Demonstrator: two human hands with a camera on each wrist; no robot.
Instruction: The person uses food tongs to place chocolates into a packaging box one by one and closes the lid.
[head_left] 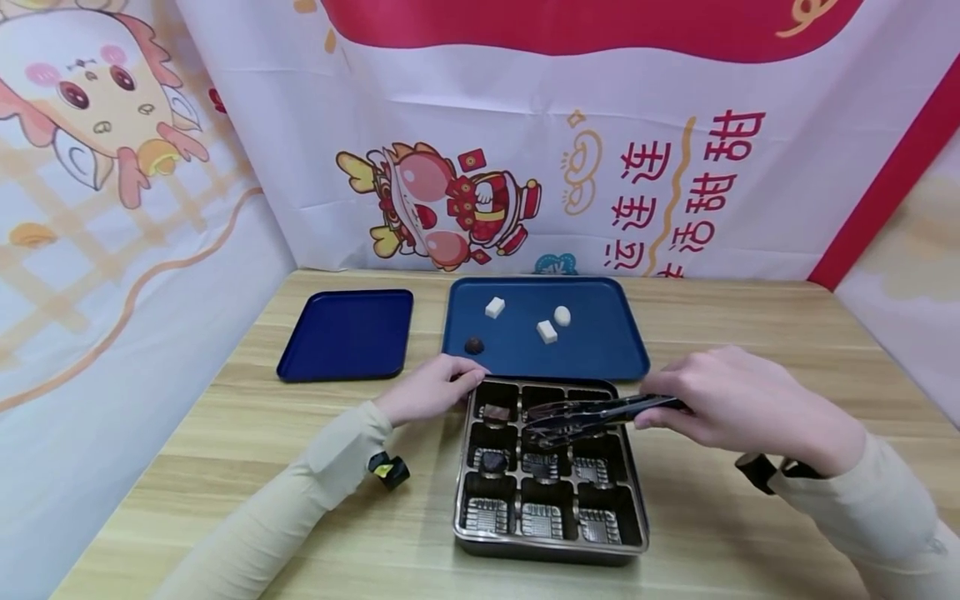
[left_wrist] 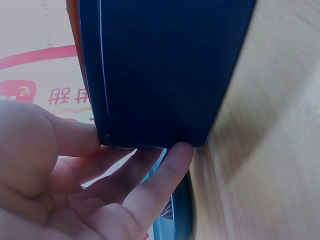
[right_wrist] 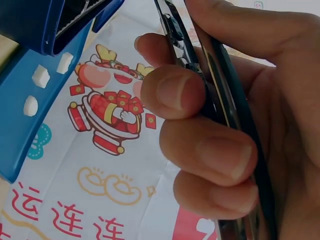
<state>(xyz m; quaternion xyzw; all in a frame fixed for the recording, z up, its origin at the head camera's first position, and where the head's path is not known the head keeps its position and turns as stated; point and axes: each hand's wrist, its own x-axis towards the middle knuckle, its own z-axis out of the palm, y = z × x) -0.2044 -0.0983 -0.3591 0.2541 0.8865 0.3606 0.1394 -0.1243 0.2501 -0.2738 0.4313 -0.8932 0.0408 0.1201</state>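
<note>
My left hand (head_left: 431, 389) grips the far left corner of a dark box (head_left: 551, 546) divided into several square compartments. In the left wrist view, the thumb and fingers (left_wrist: 165, 185) meet the box's end. Above the box, my right hand (head_left: 738, 404) holds black and metal tongs (head_left: 637, 406), their tips over the upper middle compartments. Whether anything is between the tips, I cannot tell. A brown chocolate-like piece (head_left: 496, 412) lies in the far left compartment, and a dark chocolate-like piece (head_left: 493, 462) in the one nearer me. The right wrist view shows fingers curled round the tongs (right_wrist: 232, 115).
Behind the box lies a blue tray (head_left: 517, 362) bearing two white blocks (head_left: 495, 307), a white egg-shaped piece (head_left: 562, 316) and a dark round piece (head_left: 474, 345). A darker blue tray (head_left: 345, 337) sits to the left. Printed cloth (head_left: 480, 108) hangs behind the wooden table (head_left: 300, 450).
</note>
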